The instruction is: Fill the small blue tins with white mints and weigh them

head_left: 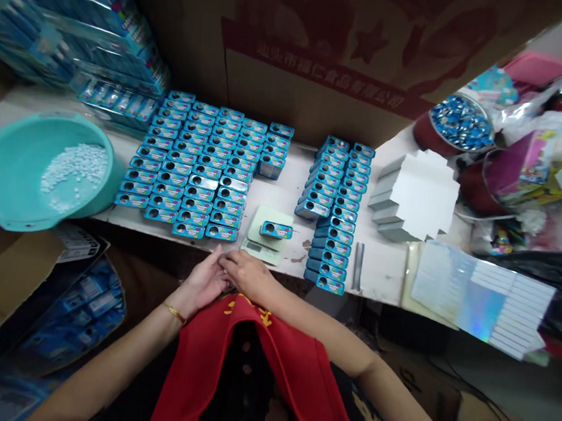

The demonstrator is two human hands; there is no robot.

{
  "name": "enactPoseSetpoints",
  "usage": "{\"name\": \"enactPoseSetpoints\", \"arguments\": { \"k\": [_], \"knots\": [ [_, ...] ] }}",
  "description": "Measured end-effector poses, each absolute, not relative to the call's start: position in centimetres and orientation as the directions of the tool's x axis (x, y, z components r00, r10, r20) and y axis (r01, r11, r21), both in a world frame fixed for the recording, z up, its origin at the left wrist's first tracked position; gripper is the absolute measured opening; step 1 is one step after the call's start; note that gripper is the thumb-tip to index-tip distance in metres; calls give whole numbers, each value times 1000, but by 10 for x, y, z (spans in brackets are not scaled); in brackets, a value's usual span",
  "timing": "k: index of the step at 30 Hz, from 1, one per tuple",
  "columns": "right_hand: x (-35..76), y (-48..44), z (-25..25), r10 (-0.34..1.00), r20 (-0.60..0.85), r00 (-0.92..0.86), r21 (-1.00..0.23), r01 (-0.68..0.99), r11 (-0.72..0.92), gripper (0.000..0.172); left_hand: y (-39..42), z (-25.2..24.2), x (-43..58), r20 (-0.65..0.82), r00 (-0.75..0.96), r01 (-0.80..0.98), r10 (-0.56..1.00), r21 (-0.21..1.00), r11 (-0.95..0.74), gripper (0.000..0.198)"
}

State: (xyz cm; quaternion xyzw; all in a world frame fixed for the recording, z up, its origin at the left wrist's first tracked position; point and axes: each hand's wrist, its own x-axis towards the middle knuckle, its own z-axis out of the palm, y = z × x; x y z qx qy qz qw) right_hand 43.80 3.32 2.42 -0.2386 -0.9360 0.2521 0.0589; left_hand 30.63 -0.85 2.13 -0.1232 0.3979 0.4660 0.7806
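My left hand point(205, 278) and my right hand point(249, 275) meet at the table's front edge, their fingers curled and touching. Whatever lies between the fingertips is too small or hidden to name. Just beyond them is a pale green scale point(267, 213), with one small blue box point(276, 230) on its plate. To the left, many blue boxes point(200, 181) are packed in rows, each with a dark round spot on top. Two longer rows of similar blue boxes point(334, 246) lie right of the scale. A teal basin point(1, 179) at the far left holds small white pieces point(80, 167).
A big brown carton point(289, 101) rises behind the rows. Stacked blue packs point(114, 42) fill the back left. On the right are white flat cards point(423, 196), a metal strip point(358, 266), silvery sheets point(483, 298) and a red tub point(426, 132) of blue wrapped pieces.
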Motion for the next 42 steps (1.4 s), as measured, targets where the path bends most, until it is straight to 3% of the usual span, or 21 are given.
{"name": "enactPoseSetpoints", "arguments": {
  "k": [3,9,14,19,26,29,32,34,36,42],
  "knots": [
    [432,31,18,426,-77,-902,-516,401,757,21,-15,18,309,-776,238,-821,584,161,548,33],
    [437,29,7,454,-189,-871,-475,485,734,12,-23,15,305,-803,190,-825,565,181,535,31],
    [437,30,5,355,-132,-926,-508,371,778,14,-23,16,306,-814,185,-818,550,182,545,28],
    [443,32,5,430,-85,-899,-562,399,724,20,-22,17,310,-807,188,-824,559,180,538,22],
    [458,31,15,424,-2,-906,-620,334,710,19,-17,15,316,-834,219,-814,506,130,566,17],
    [477,49,18,612,52,-789,-572,479,666,28,-14,17,316,-839,218,-817,499,122,563,16],
    [500,81,11,835,-7,-550,-396,768,503,41,-12,20,313,-854,202,-787,480,150,599,15],
    [510,105,2,858,-89,-505,-320,830,456,46,-11,22,310,-859,180,-781,480,172,600,14],
    [511,130,-8,837,-130,-532,-322,821,471,41,-10,23,304,-860,146,-792,489,194,578,13],
    [467,217,-25,900,-43,-434,-346,851,394,40,-15,21,283,-886,6,-840,464,247,482,16]
  ]
}}
